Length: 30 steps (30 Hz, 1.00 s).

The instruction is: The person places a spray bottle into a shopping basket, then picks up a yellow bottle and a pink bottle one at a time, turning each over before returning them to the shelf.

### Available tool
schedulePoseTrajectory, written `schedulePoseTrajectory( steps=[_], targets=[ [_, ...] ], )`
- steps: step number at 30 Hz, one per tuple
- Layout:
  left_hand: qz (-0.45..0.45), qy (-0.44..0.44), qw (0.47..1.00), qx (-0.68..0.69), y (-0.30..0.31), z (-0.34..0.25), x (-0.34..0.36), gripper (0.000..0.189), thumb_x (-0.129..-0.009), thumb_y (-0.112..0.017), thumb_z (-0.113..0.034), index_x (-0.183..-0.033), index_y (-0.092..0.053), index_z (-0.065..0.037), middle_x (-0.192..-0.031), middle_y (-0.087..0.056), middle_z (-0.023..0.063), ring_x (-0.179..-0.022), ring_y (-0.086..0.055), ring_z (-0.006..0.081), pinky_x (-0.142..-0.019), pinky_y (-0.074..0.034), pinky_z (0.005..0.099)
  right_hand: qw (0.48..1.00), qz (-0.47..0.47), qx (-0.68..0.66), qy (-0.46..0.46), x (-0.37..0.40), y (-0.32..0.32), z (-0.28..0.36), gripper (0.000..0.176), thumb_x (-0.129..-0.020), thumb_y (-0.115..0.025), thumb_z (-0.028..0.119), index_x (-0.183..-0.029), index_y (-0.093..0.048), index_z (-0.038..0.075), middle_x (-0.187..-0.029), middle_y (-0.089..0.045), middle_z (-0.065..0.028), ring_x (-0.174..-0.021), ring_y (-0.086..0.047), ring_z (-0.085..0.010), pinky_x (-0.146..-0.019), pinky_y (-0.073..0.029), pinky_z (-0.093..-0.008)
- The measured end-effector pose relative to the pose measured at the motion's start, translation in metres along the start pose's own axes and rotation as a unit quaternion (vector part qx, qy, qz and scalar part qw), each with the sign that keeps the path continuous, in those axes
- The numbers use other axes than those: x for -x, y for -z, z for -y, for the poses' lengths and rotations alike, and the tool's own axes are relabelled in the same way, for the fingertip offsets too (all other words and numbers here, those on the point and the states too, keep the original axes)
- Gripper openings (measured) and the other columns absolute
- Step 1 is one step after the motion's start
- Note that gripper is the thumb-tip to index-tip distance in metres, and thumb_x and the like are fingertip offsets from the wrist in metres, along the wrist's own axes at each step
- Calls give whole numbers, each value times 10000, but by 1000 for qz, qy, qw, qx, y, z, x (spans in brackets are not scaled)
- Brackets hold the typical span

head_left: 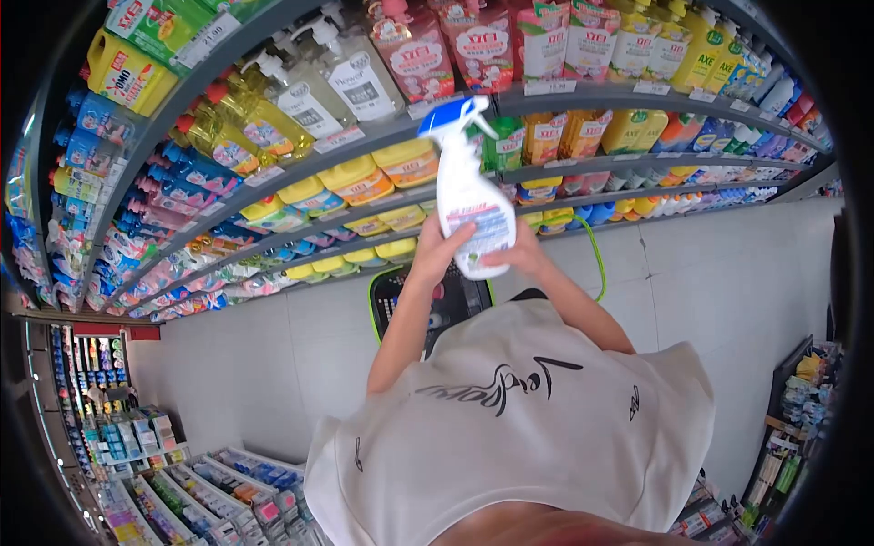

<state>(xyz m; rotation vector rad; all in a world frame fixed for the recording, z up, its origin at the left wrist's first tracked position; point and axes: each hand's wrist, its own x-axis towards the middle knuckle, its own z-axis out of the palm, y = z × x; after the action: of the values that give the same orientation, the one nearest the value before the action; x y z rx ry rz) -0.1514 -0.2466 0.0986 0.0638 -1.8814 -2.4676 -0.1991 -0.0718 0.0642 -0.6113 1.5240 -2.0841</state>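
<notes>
Gripping the spray bottle (469,205), left hand (439,250) and right hand (526,257) both close around its base.

One camera only, worn on the person's head. It looks forward and steeply down through a wide round lens: the white shirt (519,428) fills the near bottom, the spray bottle (473,209) sits close at centre, shop shelves (364,136) curve across the top.

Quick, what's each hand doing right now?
Left hand: closed around the spray bottle, thumb across its label.
Right hand: holding the same bottle at its lower side.
</notes>
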Motion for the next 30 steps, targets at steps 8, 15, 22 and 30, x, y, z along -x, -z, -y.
schedulePoseTrajectory(
  steps=[8, 15, 22, 30],
  targets=[
    [-13, 1, 999, 36, -40, -3, 8, 487, -801, -716, -45, -1228, -487, 9, -1117, -622, 93, -1007, -602, 154, -883, -481, 310, 991, -33, -125, 42, -2, 11, 15, 578, -616, -738, 45, -1167, -576, -28, -1057, -662, -100, -960, -633, -168, -874, -489, -308],
    [-14, -21, 999, 36, -53, 5, 16, 443, -843, -688, -73, -1229, -487, 7, -1127, -619, 97, -1018, -597, 156, -885, -477, 305, 995, -22, -85, 48, 13, 14, 20, 475, -714, -712, 114, -1149, -592, -36, -1063, -658, -99, -946, -625, -146, -832, -489, -280],
    [-17, -39, 997, 66, -66, 13, 22, 367, -920, -601, -119, -1243, -483, 10, -1157, -603, 91, -1037, -578, 147, -902, -458, 297, 986, -78, -146, 7, 29, 18, 22, 368, -837, -652, 147, -1141, -594, -53, -1040, -664, -106, -914, -640, -153, -800, -503, -284],
    [-27, -62, 995, 79, -65, 13, 34, 384, -984, -484, -206, -1283, -458, 33, -1225, -570, 125, -1116, -547, 190, -976, -408, 341, 990, -40, -137, 18, 34, 14, 25, 366, -847, -637, 143, -1148, -590, -61, -1055, -662, -113, -934, -637, -158, -810, -502, -288]
  ],
)
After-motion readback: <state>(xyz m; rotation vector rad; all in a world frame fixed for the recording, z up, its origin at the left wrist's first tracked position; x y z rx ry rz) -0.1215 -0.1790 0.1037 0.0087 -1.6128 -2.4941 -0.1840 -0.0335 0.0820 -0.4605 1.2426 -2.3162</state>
